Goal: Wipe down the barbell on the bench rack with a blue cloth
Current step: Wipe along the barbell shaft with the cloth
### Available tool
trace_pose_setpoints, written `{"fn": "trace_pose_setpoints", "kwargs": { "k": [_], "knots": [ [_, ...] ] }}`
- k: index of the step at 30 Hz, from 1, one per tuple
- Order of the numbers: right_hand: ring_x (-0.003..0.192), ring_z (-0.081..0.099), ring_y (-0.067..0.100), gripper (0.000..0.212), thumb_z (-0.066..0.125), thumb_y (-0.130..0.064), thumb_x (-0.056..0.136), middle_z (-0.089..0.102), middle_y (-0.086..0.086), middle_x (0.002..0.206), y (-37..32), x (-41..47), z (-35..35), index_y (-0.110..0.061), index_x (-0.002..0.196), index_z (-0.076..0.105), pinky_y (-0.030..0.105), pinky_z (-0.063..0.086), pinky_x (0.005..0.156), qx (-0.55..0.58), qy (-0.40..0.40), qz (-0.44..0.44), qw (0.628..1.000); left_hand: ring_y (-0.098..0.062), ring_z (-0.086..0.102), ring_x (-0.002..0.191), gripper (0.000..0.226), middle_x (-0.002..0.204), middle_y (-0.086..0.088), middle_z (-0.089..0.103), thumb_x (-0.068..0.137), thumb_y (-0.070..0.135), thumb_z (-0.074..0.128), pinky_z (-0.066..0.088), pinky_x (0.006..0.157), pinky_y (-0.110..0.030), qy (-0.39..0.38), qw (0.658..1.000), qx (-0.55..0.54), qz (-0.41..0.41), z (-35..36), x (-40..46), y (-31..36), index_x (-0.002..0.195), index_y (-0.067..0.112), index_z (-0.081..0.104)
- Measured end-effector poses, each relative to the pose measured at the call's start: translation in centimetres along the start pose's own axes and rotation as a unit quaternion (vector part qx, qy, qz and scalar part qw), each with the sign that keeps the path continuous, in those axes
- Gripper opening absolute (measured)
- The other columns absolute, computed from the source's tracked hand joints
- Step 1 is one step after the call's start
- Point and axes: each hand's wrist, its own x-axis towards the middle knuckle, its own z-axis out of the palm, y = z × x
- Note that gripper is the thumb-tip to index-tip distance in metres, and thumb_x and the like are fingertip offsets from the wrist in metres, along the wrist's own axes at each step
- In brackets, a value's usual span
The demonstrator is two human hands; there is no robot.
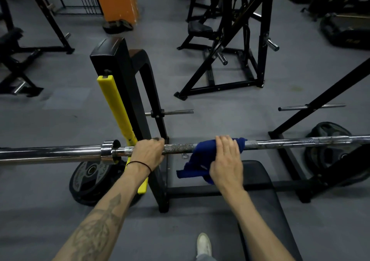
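The barbell (280, 143) lies level across the rack (124, 92), running from the left edge of the view to the right edge. Its thick chrome sleeve (50, 154) sticks out to the left of the rack post, and the thinner knurled shaft spans the middle.

The left hand (147, 153) grips the bare shaft just right of the sleeve collar, beside the yellow guard (114, 108) on the post; its fingers curl over the top of the bar. A thin black band (140, 163) circles that wrist, and the forearm bears a tattoo.

The right hand (227, 160) holds the blue cloth (197, 160) against the shaft, a little to the right of the left hand. The cloth wraps over the bar under the palm, with fingers bent over it, and a loose end hangs down below the bar toward the bench pad (258, 190). A short stretch of bare knurled shaft shows between the 2 hands.

The black pad sits under the bar, low and right of center. A weight plate (88, 180) leans on the floor at the base of the left post, and another plate (328, 146) stands near the right post. A white shoe (203, 244) shows at the bottom edge on the grey floor (220, 116). Other black machines and an orange pillar (116, 0) stand farther back.
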Motion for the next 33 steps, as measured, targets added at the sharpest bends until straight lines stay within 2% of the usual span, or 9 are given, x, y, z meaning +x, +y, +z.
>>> {"fn": "trace_pose_setpoints", "kwargs": {
  "k": [2, 8, 13, 17, 21, 24, 28, 31, 33],
  "knots": [
    [0.145, 0.040, 0.038, 0.083, 0.066, -0.001, 0.065, 0.050, 0.023, 0.149, -3.6, 0.2, 0.4, 0.003, 0.145, 0.047, 0.051, 0.019, 0.126, 0.015, 0.000, 0.020, 1.000, -0.025, 0.068, 0.089, 0.021, 0.096, 0.000, 0.066, 0.095, 0.037, 0.058, 0.047, 0.071, -0.034, -0.050, 0.998, -0.013, 0.018, -0.8, 0.8, -0.4, 0.108, 0.021, 0.061],
    [0.144, 0.043, 0.030, 0.090, 0.077, -0.012, 0.068, 0.051, 0.014, 0.151, -8.7, 0.4, 0.5, -0.007, 0.152, 0.043, 0.044, 0.019, 0.125, 0.047, -0.042, -0.162, 0.985, -0.017, 0.062, 0.064, 0.019, 0.074, 0.001, 0.064, 0.080, 0.038, 0.073, 0.051, 0.057, -0.028, -0.257, 0.952, -0.163, 0.010, -2.4, 3.7, -1.7, 0.082, 0.021, 0.064],
    [0.140, 0.047, 0.034, 0.086, 0.076, 0.005, 0.066, 0.053, 0.017, 0.147, 0.9, 0.1, -0.2, -0.001, 0.147, 0.048, 0.046, 0.027, 0.125, 0.031, 0.008, -0.053, 0.998, -0.018, 0.058, 0.079, 0.015, 0.089, 0.005, 0.060, 0.088, 0.037, 0.064, 0.044, 0.068, -0.031, -0.066, 0.990, -0.124, 0.010, -0.5, 1.4, -0.9, 0.100, 0.029, 0.060],
    [0.145, 0.039, 0.042, 0.095, 0.081, 0.004, 0.053, 0.052, 0.025, 0.146, -4.7, -0.3, 0.0, 0.007, 0.143, 0.050, 0.049, 0.016, 0.126, 0.062, 0.010, 0.067, 0.996, -0.029, 0.061, 0.084, 0.026, 0.092, -0.002, 0.062, 0.073, 0.025, 0.073, 0.042, 0.070, -0.037, 0.101, 0.979, -0.173, 0.036, 2.0, -0.2, -0.3, 0.096, 0.020, 0.061],
    [0.147, 0.038, 0.036, 0.094, 0.079, 0.004, 0.060, 0.048, 0.023, 0.152, -10.7, -0.7, 0.0, 0.003, 0.148, 0.045, 0.051, 0.024, 0.122, 0.068, -0.026, -0.110, 0.991, -0.028, 0.060, 0.075, 0.040, 0.086, -0.003, 0.063, 0.061, 0.013, 0.083, 0.047, 0.065, -0.038, 0.126, 0.978, -0.161, 0.032, 2.2, -1.3, -0.5, 0.096, 0.016, 0.064],
    [0.152, 0.031, 0.030, 0.087, 0.059, 0.004, 0.074, 0.038, 0.016, 0.161, -6.2, 0.0, -0.2, -0.005, 0.157, 0.033, 0.047, 0.022, 0.126, 0.043, -0.046, -0.183, 0.981, -0.030, 0.061, 0.073, 0.048, 0.088, -0.006, 0.066, 0.059, 0.008, 0.086, 0.051, 0.064, -0.041, 0.150, 0.975, -0.160, 0.040, 2.5, -1.9, -0.8, 0.103, 0.010, 0.068],
    [0.150, 0.035, 0.031, 0.098, 0.074, 0.009, 0.067, 0.041, 0.016, 0.158, 0.0, -0.2, 0.0, -0.002, 0.156, 0.035, 0.048, 0.025, 0.125, 0.024, -0.008, -0.072, 0.997, -0.027, 0.062, 0.066, 0.049, 0.078, -0.003, 0.063, 0.051, 0.012, 0.092, 0.049, 0.058, -0.037, 0.122, 0.983, -0.133, 0.015, 2.0, -1.4, -0.3, 0.091, 0.015, 0.065],
    [0.154, 0.023, 0.036, 0.100, 0.076, 0.002, 0.071, 0.027, 0.021, 0.164, -4.9, -0.4, 0.0, 0.002, 0.157, 0.026, 0.049, 0.008, 0.127, 0.043, -0.015, 0.013, 0.999, -0.027, 0.065, 0.068, 0.043, 0.077, -0.003, 0.066, 0.057, 0.022, 0.093, 0.050, 0.061, -0.037, 0.061, 0.992, -0.108, -0.013, 1.2, -0.8, 0.4, 0.090, 0.016, 0.065],
    [0.156, 0.018, 0.036, 0.092, 0.069, -0.003, 0.079, 0.018, 0.022, 0.165, -9.6, 0.0, 0.0, 0.002, 0.158, 0.021, 0.048, 0.003, 0.127, 0.040, -0.029, -0.044, 0.998, -0.027, 0.068, 0.069, 0.038, 0.076, -0.003, 0.068, 0.061, 0.024, 0.092, 0.051, 0.062, -0.036, 0.036, 0.994, -0.091, -0.039, 0.7, -0.5, 0.6, 0.088, 0.016, 0.066]
  ]
}}
